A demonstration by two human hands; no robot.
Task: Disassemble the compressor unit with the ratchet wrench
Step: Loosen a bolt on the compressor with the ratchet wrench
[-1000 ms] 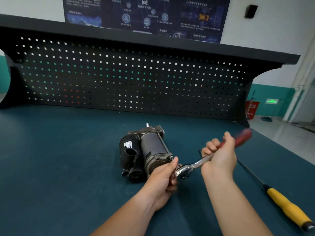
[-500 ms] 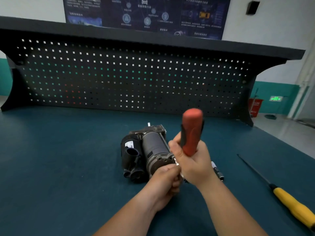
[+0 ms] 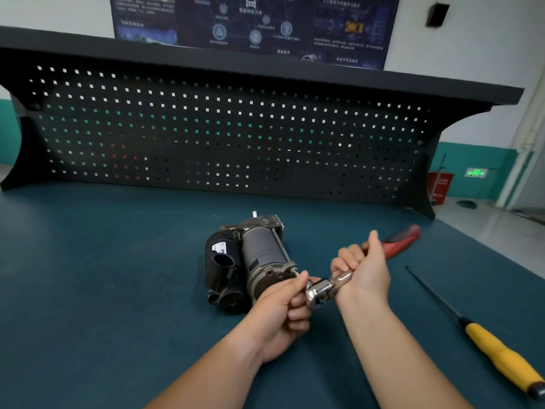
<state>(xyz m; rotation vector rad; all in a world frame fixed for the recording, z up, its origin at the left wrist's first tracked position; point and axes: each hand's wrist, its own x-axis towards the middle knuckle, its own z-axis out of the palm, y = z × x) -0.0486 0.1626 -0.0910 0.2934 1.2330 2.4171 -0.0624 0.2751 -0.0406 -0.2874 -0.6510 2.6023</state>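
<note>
A black and grey compressor unit (image 3: 250, 261) lies on the teal bench top (image 3: 103, 276), its round end cap facing me. A ratchet wrench (image 3: 323, 289) with a chrome head and a red handle sits at the cap's right edge, handle pointing up and to the right. My left hand (image 3: 283, 314) curls round the wrench head against the end cap. My right hand (image 3: 362, 270) grips the chrome shank just below the red handle. The fastener under the head is hidden by my left fingers.
A long screwdriver with a yellow handle (image 3: 501, 358) lies at the right, its black shaft pointing toward the compressor. A black pegboard back panel (image 3: 221, 137) with a shelf on top closes off the far side of the bench. The bench's right edge drops to the floor.
The red handle swung from the right up to vertical half a second ago, and is now back down to the right. My left hand stayed on the wrench head.
</note>
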